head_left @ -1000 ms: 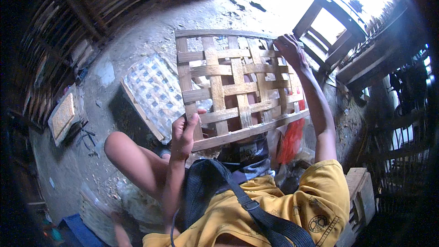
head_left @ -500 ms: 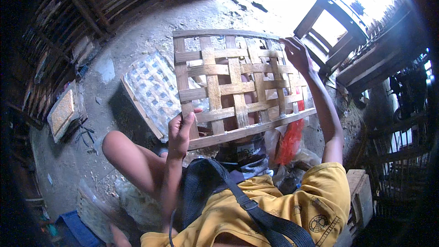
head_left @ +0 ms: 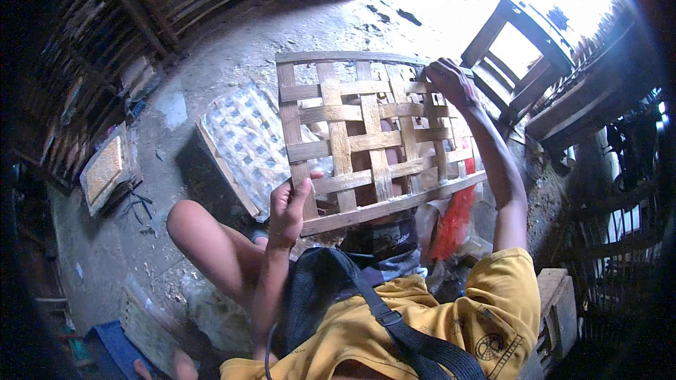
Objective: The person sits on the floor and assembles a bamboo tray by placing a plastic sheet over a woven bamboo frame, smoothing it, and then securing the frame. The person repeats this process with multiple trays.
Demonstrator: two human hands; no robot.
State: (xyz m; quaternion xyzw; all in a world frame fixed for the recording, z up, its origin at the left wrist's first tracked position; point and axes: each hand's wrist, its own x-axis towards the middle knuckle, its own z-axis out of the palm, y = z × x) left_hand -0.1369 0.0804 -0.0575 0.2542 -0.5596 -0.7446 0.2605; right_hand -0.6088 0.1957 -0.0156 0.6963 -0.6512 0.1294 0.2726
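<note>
Raised higher: woven bamboo panel [head_left: 366, 137], both hands gripping.

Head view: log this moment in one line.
left hand grips near edge | right hand grips far corner | open-weave pale bamboo-strip lattice panel held up

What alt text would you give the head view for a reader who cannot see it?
A seated person holds up an open-weave panel of flat bamboo strips, the left hand gripping its lower left corner and the right hand its upper right edge. Behind it a finer woven mat lies on the dirt floor.
</note>
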